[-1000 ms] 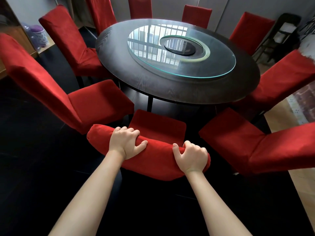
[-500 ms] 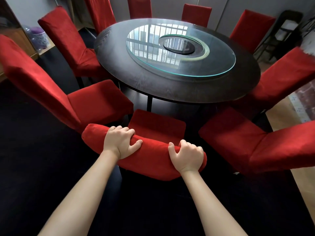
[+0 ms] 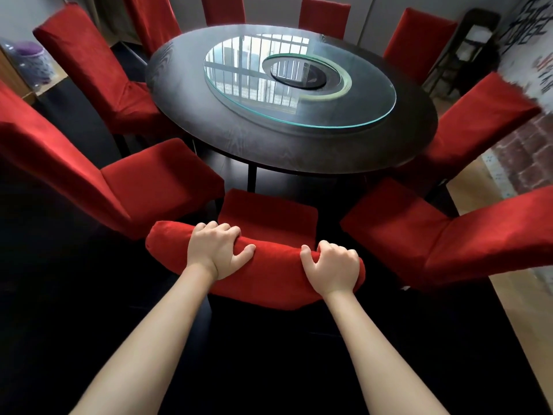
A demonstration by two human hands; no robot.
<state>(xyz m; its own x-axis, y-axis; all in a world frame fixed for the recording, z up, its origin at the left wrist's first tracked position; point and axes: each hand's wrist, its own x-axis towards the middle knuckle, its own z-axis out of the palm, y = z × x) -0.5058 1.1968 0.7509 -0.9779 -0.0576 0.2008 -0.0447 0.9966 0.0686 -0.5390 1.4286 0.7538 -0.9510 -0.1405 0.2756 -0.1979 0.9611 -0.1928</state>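
Observation:
A red fabric-covered chair (image 3: 269, 214) stands right in front of me, its seat facing the round dark table (image 3: 269, 145). My left hand (image 3: 217, 250) grips the top of its backrest (image 3: 278, 274) toward the left end, fingers curled over the far side and thumb on the near side. My right hand (image 3: 332, 266) grips the same backrest near its right end in the same way. The chair's legs are hidden below the backrest.
More red chairs ring the table, one close on the left (image 3: 143, 187) and one close on the right (image 3: 419, 229). A glass turntable (image 3: 344, 118) lies on the table. The floor is dark; a purple-lidded container (image 3: 30, 61) sits at far left, a black rack (image 3: 475, 46) at far right.
Both hands keep their grip on the backrest. The chair and my view shifted slightly left, then back; the seat looks a little nearer the table.

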